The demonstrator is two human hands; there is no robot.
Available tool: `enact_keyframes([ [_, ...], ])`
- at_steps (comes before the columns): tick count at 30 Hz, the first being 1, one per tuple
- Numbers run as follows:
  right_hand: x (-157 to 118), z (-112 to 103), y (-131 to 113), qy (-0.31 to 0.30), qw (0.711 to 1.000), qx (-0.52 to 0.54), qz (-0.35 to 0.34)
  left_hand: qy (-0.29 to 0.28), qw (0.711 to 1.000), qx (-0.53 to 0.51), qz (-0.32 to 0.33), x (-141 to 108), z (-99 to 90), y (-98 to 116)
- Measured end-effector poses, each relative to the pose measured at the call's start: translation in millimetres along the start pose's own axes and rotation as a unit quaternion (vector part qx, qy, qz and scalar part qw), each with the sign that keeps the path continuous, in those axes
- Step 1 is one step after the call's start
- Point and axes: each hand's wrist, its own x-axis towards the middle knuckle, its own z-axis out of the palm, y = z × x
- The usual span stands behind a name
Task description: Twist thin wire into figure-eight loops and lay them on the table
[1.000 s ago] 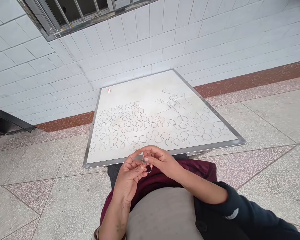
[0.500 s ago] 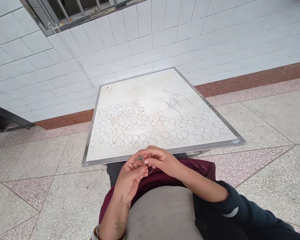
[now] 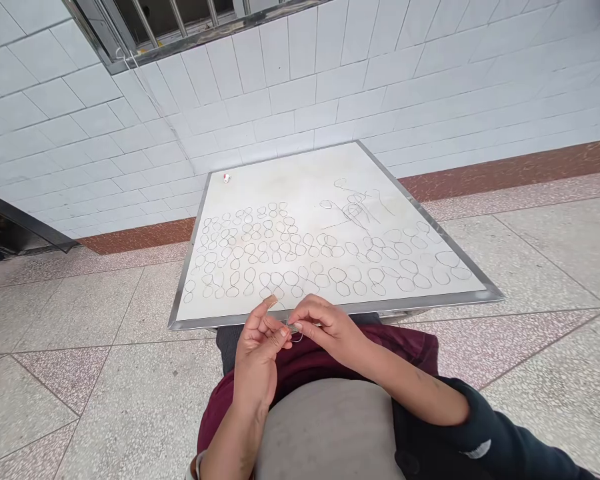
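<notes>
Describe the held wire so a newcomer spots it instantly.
Find the white table by the tiled wall. At its near edge, the left hand and right hand hold a thin, curved wire at their fingertips. It's the only one in hand; the other loops lie on the table.

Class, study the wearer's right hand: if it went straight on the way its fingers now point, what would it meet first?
Beyond the thin strand it pinches, the right hand would probably meet the left hand first, though exact depth is unclear.
</notes>
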Motion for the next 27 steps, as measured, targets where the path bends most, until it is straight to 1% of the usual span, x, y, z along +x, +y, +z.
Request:
enact_keyframes([
  [2, -1, 1, 1, -0.001, 1.0, -0.004, -0.013, -0.001, 0.999, 0.028, 0.026, -1, 1.2, 0],
  [4, -2, 3, 3, 0.004, 1.0, 0.004, -0.004, -0.009, 0.997, 0.052, 0.049, -2, 1.7, 1],
  [6, -5, 6, 4, 0.029, 0.998, 0.037, 0.041, -0.012, 0.995, 0.067, 0.068, -3, 1.5, 1],
  [9, -8, 13, 3, 0.06, 0.985, 0.099, 0.125, 0.004, 0.993, 0.073, 0.091, -4, 0.5, 0],
  [10, -9, 16, 2, 0.063, 0.982, 0.108, 0.141, 0.011, 0.993, 0.072, 0.097, -4, 0.1, -1],
  [12, -11, 20, 1, 0.068, 0.981, 0.099, 0.151, 0.023, 0.992, 0.069, 0.106, -4, -0.3, -2],
  [14, -11, 23, 0, 0.084, 0.985, 0.062, 0.137, 0.03, 0.991, 0.067, 0.112, -3, 0.0, -4],
  [17, -11, 24, 0, 0.096, 0.992, -0.028, 0.081, 0.036, 0.99, 0.066, 0.122, -4, 1.2, -6],
  [20, -11, 22, 0, 0.076, 0.991, -0.109, 0.014, 0.043, 0.989, 0.061, 0.125, -4, 2.4, -7],
  [23, -11, 18, 1, 0.041, 0.986, -0.156, -0.045, 0.047, 0.99, 0.057, 0.123, -4, 2.5, -7],
  [25, -12, 16, 0, 0.024, 0.98, -0.185, -0.072, 0.041, 0.99, 0.059, 0.122, -3, 2.0, -6],
  [27, -12, 15, -1, 0.019, 0.974, -0.213, -0.081, 0.03, 0.991, 0.064, 0.117, -3, 1.5, -5],
])
